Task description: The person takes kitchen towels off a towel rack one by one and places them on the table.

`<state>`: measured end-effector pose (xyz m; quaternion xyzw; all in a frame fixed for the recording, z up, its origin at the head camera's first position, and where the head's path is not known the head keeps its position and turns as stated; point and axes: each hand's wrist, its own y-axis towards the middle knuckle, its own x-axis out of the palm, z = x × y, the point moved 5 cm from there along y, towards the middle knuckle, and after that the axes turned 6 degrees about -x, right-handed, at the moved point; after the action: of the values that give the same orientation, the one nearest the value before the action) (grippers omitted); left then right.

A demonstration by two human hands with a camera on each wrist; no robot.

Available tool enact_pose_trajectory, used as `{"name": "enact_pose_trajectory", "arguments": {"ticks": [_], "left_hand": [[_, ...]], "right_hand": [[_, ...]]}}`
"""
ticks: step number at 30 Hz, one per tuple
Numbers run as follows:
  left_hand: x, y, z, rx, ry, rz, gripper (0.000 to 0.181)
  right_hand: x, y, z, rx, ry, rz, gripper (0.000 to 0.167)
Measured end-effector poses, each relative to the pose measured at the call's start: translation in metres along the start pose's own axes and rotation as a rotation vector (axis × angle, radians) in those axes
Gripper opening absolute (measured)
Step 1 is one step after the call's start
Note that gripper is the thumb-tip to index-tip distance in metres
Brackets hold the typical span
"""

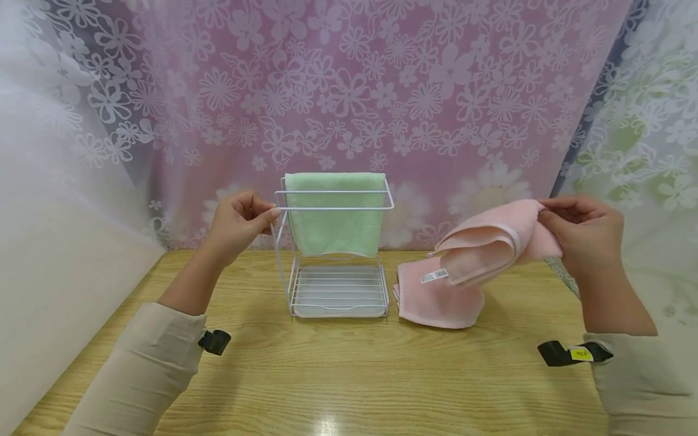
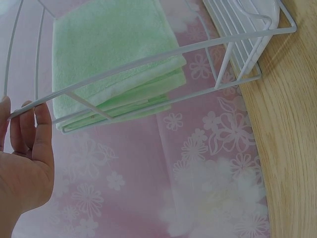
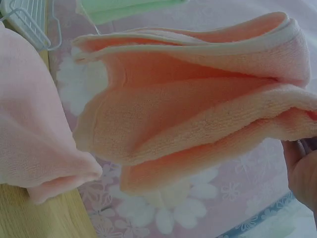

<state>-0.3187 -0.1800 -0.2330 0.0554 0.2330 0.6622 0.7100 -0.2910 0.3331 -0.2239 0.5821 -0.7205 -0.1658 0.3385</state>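
Observation:
My left hand (image 1: 242, 219) pinches the upper left corner of a white wire rack (image 1: 338, 209) between thumb and fingers. A folded green towel (image 1: 335, 224) hangs over the rack's rear bar. In the left wrist view, the fingers (image 2: 43, 131) curl around the wire, and the green towel (image 2: 114, 54) shows its stacked folds. Off to the right, my right hand (image 1: 589, 236) grips a pink towel (image 1: 491, 242) by one end, its loose layers drooping toward the rack. The right wrist view shows this lifted pink towel (image 3: 173, 104) widely, with most of the hand cut off.
Beneath the lifted towel, another pink towel (image 1: 436, 303) lies folded on the wooden table (image 1: 327, 375), right of the rack. A white tray (image 1: 338, 293) sits at the rack's base under wire bars. A pink flowered curtain (image 1: 349, 91) stands behind the table.

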Motion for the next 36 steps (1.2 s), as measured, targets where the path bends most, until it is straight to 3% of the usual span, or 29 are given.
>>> {"name": "enact_pose_trajectory", "arguments": {"ticks": [7,14,20,26,36], "left_hand": [[0.0,0.0,0.0,0.001,0.0,0.001,0.017],[0.0,0.0,0.0,-0.012,0.006,-0.001,0.016],[0.0,0.001,-0.001,-0.019,-0.001,-0.005,0.017],[0.0,0.0,0.0,-0.017,-0.007,-0.009,0.017],[0.0,0.0,0.0,-0.033,-0.002,-0.005,0.015]], "right_hand": [[-0.014,-0.002,0.001,0.074,-0.098,-0.006,0.016],[-0.023,-0.002,-0.005,0.091,-0.12,-0.08,0.019],[-0.034,-0.001,-0.01,0.106,-0.289,-0.101,0.017],[-0.044,-0.001,-0.013,0.14,-0.288,-0.103,0.018],[-0.063,-0.006,-0.017,0.134,-0.512,-0.12,0.017]]}}
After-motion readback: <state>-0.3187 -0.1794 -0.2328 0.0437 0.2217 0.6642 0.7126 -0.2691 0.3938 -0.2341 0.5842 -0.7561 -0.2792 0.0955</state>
